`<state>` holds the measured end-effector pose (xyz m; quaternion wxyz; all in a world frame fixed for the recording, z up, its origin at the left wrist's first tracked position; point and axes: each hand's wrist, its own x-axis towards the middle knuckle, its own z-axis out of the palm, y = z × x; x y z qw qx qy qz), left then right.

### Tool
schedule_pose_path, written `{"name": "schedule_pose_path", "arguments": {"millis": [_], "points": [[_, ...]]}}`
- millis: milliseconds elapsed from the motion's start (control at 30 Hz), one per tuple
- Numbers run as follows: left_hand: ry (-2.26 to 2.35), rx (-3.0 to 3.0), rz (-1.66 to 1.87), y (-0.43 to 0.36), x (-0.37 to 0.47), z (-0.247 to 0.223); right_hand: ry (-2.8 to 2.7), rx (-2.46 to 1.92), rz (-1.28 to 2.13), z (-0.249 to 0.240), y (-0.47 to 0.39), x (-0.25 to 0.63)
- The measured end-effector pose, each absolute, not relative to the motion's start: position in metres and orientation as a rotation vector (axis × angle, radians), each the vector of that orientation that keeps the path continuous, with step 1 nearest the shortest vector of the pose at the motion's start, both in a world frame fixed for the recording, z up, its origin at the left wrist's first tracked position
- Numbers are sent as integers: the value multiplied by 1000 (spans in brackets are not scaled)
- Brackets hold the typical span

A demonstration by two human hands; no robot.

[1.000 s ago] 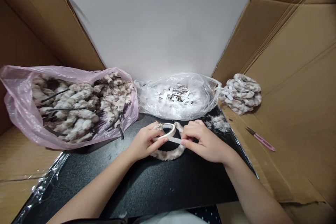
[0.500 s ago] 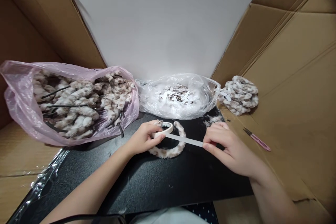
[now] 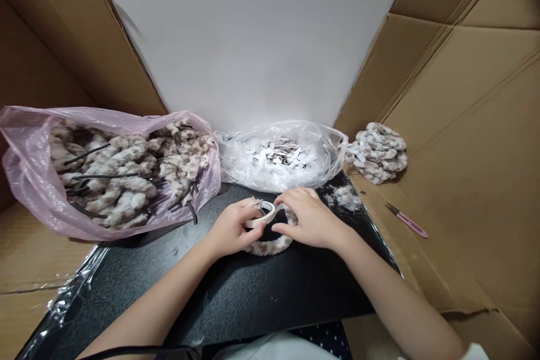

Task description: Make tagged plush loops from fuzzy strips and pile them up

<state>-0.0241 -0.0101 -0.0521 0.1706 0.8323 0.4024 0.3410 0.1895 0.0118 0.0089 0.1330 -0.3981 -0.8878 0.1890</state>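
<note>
My left hand (image 3: 232,228) grips the tape roll (image 3: 266,217) by the fuzzy ring (image 3: 272,247) on the black table (image 3: 270,298); whether my right hand (image 3: 314,219), thumb parted, holds tape, I can't tell. Best drawn straight, untwisted.

One tape roll (image 3: 266,218) in the left fingers (image 3: 255,233); one fluffy ring (image 3: 270,248) below these and the right fingers (image 3: 287,229). Beyond the fingers, two bags: one pink bag (image 3: 29,180), one clear bag (image 3: 324,154). Rightward, one fluffy bundle (image 3: 382,156), one pair of snips (image 3: 411,224).
</note>
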Motion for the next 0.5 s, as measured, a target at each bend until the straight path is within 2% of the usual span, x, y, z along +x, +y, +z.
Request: {"name": "schedule_pose_path", "arguments": {"millis": [300, 400, 500], "points": [[1221, 2269, 965, -9, -26, -49, -2597, -1191, 828, 4, 32, 179], [1276, 2247, 923, -7, -29, -49, -2671, -1333, 736, 15, 16, 182], [1314, 2234, 896, -7, -30, -48, -2790, -1325, 463, 23, 1, 182]]}}
